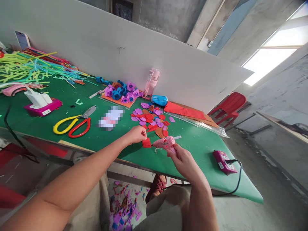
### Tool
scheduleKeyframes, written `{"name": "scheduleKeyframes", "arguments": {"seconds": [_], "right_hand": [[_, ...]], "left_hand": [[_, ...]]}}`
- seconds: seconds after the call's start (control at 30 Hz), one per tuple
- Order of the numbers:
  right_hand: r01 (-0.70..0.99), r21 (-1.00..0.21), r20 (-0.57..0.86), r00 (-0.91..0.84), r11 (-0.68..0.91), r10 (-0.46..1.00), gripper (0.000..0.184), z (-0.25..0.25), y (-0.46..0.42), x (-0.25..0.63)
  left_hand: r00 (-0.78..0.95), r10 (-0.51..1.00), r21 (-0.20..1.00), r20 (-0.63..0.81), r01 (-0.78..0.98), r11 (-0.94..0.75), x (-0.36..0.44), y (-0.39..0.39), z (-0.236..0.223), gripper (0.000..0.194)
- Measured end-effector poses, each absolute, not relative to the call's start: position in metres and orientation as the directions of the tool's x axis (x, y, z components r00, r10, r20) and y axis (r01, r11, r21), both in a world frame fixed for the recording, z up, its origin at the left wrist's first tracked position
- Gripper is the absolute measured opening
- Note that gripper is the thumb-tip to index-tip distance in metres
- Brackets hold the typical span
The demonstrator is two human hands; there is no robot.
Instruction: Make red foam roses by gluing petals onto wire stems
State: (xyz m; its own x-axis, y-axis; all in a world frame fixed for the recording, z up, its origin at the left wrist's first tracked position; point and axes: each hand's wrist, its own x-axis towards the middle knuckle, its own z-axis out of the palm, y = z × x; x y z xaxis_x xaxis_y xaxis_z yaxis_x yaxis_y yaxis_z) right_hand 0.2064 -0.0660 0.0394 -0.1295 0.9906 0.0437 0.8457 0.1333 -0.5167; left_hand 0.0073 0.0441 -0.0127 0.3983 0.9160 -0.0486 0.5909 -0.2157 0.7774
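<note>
A red scrap [146,143] lies near the front of the green table [199,150]. At its eleven o'clock the left hand [137,134] curls close; from here I can't tell if the fingers pinch it. The right hand [181,158] wraps its fingers round the glue gun [163,143] at three o'clock. Petals [149,116] lie at twelve.

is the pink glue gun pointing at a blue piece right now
No, the pink glue gun has its nozzle pointed at a red piece.
</note>
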Motion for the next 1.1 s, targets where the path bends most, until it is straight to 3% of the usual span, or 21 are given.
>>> {"name": "scheduleKeyframes", "arguments": {"seconds": [0.23, 0.47, 1.1], "right_hand": [[0.86, -0.495, 0.115, -0.075, 0.122, 0.991, 0.028, 0.041, -0.067, 0.212], [0.825, -0.532, 0.081, -0.176, 0.192, 0.981, 0.027, 0.043, -0.069, 0.198], [0.844, -0.518, 0.02, -0.15, 0.139, 0.988, 0.026, 0.04, -0.066, 0.202]], "left_hand": [[0.392, 0.918, 0.79, -0.057, 0.58, -0.198, 0.007, 0.044, -0.012, 0.005], [0.412, 0.91, 0.787, -0.04, 0.575, -0.225, 0.007, 0.044, -0.011, 0.006], [0.406, 0.913, 0.777, -0.036, 0.587, -0.23, 0.008, 0.045, -0.013, 0.006]]}}
